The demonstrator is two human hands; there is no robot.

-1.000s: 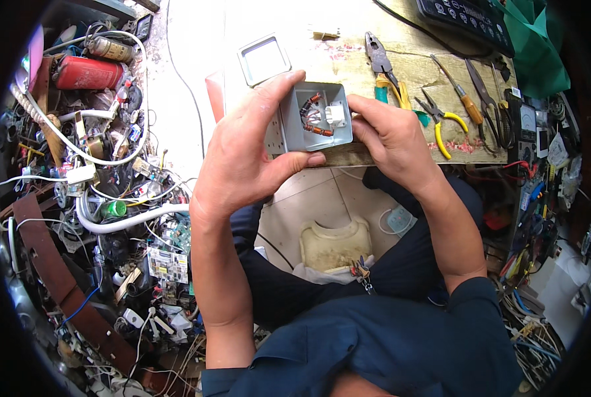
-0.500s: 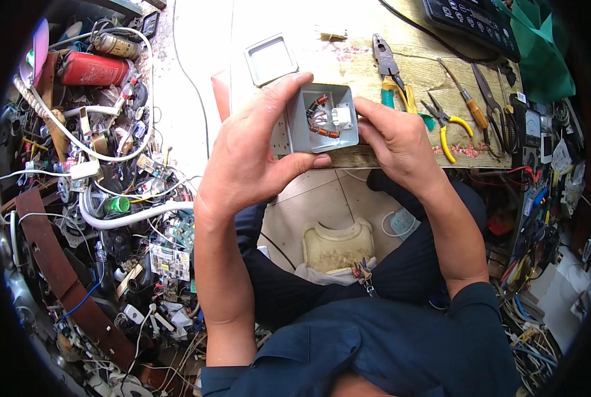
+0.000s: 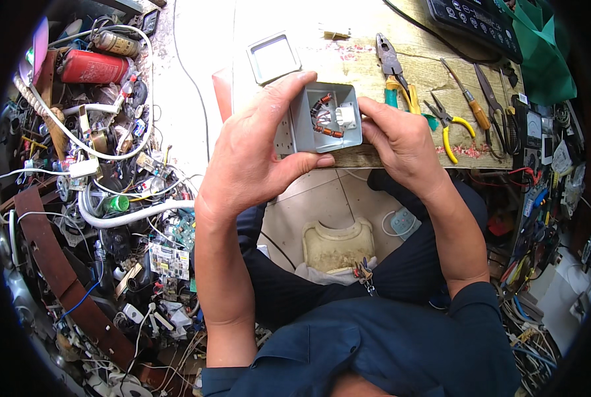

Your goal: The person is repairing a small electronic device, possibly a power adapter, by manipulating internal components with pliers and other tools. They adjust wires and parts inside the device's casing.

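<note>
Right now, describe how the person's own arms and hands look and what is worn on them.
Both hands are bare: left hand, right hand. No gloves, rings or watch show. The forearms are bare too; dark blue sleeves are rolled up near the elbows.

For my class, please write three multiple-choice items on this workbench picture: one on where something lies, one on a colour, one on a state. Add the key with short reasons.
1. Where does the square grey lid lie?
A. On the bench beyond the left hand
B. On the person's lap
C. Under the scissors

2. What colour are the handles of the small pliers right of the right hand?
A. Red
B. Yellow
C. White

3. In what state is the grey box held by both hands?
A. Closed with tape
B. Crushed flat
C. Open, coiled parts showing inside

Key: 1 A, the lid rests on the wooden bench above the left hand's fingers. 2 B, both handles are yellow. 3 C, its open face shows copper-coloured coils and a white part.
</note>
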